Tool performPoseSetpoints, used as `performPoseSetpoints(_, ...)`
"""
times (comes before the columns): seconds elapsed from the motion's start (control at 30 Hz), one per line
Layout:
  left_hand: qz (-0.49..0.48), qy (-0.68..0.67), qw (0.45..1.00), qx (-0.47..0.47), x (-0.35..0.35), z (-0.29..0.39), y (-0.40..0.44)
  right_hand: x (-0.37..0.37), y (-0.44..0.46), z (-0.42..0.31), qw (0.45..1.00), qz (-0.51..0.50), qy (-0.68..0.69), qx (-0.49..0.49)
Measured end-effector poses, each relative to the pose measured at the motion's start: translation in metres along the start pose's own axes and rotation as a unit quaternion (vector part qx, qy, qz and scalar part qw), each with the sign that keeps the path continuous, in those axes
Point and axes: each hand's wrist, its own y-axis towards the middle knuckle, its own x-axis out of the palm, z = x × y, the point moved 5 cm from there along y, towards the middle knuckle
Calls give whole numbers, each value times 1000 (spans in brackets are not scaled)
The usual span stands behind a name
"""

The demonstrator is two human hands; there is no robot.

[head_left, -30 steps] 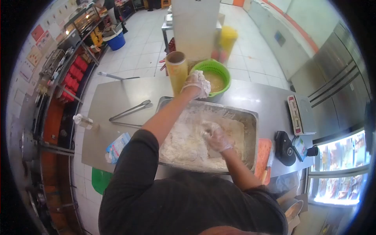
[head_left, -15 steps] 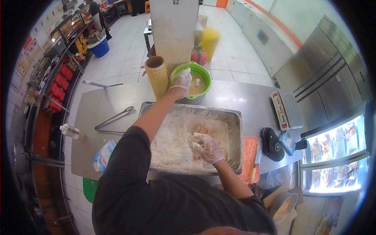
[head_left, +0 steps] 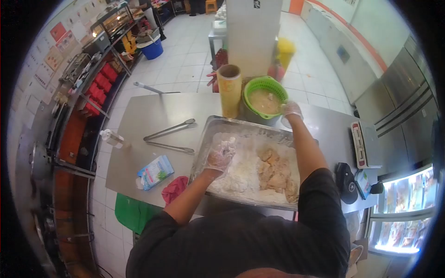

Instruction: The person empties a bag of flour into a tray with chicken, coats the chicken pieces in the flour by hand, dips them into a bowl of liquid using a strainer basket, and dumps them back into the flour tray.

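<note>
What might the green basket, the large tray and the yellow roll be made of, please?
The green basket looks like plastic, bright with slotted sides. The large tray seems metal, its grey rim dully reflective. The yellow roll is possibly plastic film, slightly shiny, around cardboard, given its brown core.

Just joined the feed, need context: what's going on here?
A person in clear gloves is at a metal tray of white powder, probably flour, with raw-looking meat pieces on its right side. The left hand is at the powder's left side; whether it grips anything is unclear. The right hand is at the rim of a green basket, cloudy liquid showing inside.
</note>
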Motion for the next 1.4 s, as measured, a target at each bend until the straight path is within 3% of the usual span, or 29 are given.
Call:
performPoseSetpoints(0.07, 7, 7, 1000, -22, -15, -3, -14, 8, 8, -1, 1000, -19, -17, -6)
performPoseSetpoints(0.13, 15, 9, 999, -46, -26, -9, -21, -5, 10, 2, 995, 62, -10, 76)
performPoseSetpoints(0.17, 11, 24, 999, -23, -31, -10, -24, -2, 11, 3, 996, 56, -10, 74)
performPoseSetpoints(0.23, 11, 41, 999, -2, -37, -9, -27, 8, 31, 3, 999, 13, -36, 7)
performPoseSetpoints(0.43, 21, 5, 999, 25, -36, 27, -30, -3, 44, 0, 994, -54, -95, -9)
performPoseSetpoints(0.53, -1, 100, 995, 19, -28, 39, -31, -15, 43, -3, 997, 10, -75, -10)
performPoseSetpoints(0.63, -28, 75, 996, -30, -17, 27, -34, -12, 45, -3, 994, -23, -86, -61)
performPoseSetpoints(0.7, -37, 140, 989, 13, -11, 26, -28, -2, 55, -2, 982, -90, -133, -104)
performPoseSetpoints(0.8, -70, 138, 988, -6, 3, -21, -19, 25, 78, 12, 983, -60, -149, -87)
performPoseSetpoints(0.93, -133, 112, 983, 50, 8, -20, -9, -34, 27, -32, 987, 15, -132, -95)
performPoseSetpoints(1.0, -112, 351, 923, 113, 5, 30, -7, -60, 2, -55, 986, 56, -121, -97)
performPoseSetpoints(1.03, -113, 350, 924, 108, 4, 21, -2, -69, -17, -69, 985, 70, -32, -155)
performPoseSetpoints(1.07, -110, 449, 884, 75, 2, 1, 3, -75, -40, -83, 972, 81, 58, -211)
performPoseSetpoints(1.1, -108, 541, 833, 39, 0, -15, 4, -74, -66, -101, 964, 28, 51, -260)
performPoseSetpoints(1.13, -113, 538, 835, 28, -2, -18, 5, -67, -96, -118, 950, -27, 44, -309)
performPoseSetpoints(1.17, -144, 538, 828, -60, -6, -26, 6, -49, -126, -125, 941, -130, 101, -297)
performPoseSetpoints(1.2, -173, 534, 815, -145, -9, -32, 6, -14, -152, -122, 914, -131, 143, -357)
performPoseSetpoints(1.23, -177, 530, 816, -152, -6, -29, 8, -17, -186, -141, 886, -310, 80, -336)
performPoseSetpoints(1.3, -189, 529, 810, -165, -1, -33, 15, 75, -213, -123, 869, -358, -78, -332)
performPoseSetpoints(1.4, -249, 526, 786, -207, 1, -50, 20, 112, -242, -132, 907, -300, -30, -294)
